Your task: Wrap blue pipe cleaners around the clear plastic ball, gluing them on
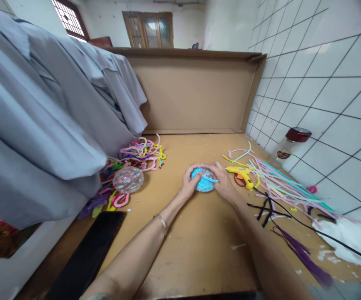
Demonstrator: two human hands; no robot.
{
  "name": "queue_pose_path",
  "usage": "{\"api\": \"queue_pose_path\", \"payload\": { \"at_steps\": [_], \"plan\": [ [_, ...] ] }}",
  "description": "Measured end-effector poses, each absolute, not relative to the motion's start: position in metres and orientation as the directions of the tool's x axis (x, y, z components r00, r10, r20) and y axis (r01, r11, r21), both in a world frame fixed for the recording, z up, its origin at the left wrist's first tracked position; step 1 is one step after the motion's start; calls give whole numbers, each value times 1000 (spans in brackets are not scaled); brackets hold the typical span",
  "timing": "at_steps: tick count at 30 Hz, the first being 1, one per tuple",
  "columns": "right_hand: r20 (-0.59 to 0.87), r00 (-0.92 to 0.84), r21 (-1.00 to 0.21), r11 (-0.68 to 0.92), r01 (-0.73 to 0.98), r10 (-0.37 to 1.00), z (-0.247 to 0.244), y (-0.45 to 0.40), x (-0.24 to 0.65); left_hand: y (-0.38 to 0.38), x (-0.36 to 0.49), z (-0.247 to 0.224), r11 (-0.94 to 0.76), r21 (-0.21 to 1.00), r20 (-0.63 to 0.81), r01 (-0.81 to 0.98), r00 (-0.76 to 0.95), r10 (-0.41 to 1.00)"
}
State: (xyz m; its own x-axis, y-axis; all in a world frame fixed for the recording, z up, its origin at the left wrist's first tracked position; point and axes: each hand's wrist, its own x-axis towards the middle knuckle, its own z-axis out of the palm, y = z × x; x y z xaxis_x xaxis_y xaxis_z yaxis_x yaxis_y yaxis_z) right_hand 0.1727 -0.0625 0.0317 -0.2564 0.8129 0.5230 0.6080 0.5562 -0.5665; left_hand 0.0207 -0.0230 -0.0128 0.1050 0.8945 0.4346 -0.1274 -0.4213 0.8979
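Observation:
A small clear ball wound with bright blue pipe cleaner (204, 184) sits in the middle of the table between both my hands. My left hand (188, 183) is closed round its left side, thumb pressed on the blue rows. From the right, my right hand (223, 180) grips the ball with fingers curled over its far edge. A lighter blue strand crosses the ball's front toward my right thumb; whether the thumb pinches it I cannot tell. Part of the clear surface shows at the upper right, and the ball's far side is hidden by my fingers.
A yellow glue gun (241, 175) lies right of my hands, its black cord (319, 230) trailing right. Pastel pipe cleaners (277, 183) lie by the tiled wall near a jar (285, 150). Left are a clear ball (128, 180), tangled pipe cleaners (141, 152) and a black phone (88, 254).

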Motion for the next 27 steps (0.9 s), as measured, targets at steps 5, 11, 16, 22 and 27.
{"api": "queue_pose_path", "payload": {
  "at_steps": [5, 11, 16, 22, 27],
  "plan": [
    [533, -269, -478, 548, 686, 802, 30, -62, 172, -24, 20, -12, -424, 896, 439, -127, 127, 889],
    [544, -263, -475, 551, 686, 796, 28, -61, 172, -24, 19, -11, -428, 895, 442, -126, 125, 888],
    [542, -262, -487, 553, 676, 799, 27, -61, 172, -24, 19, -13, -430, 891, 448, -150, 129, 884],
    [539, -254, -482, 541, 689, 803, 27, -61, 170, -22, 18, -16, -427, 887, 450, -178, 121, 885],
    [535, -251, -485, 537, 690, 807, 29, -62, 168, -22, 19, -15, -430, 883, 456, -191, 127, 881]
  ]
}}
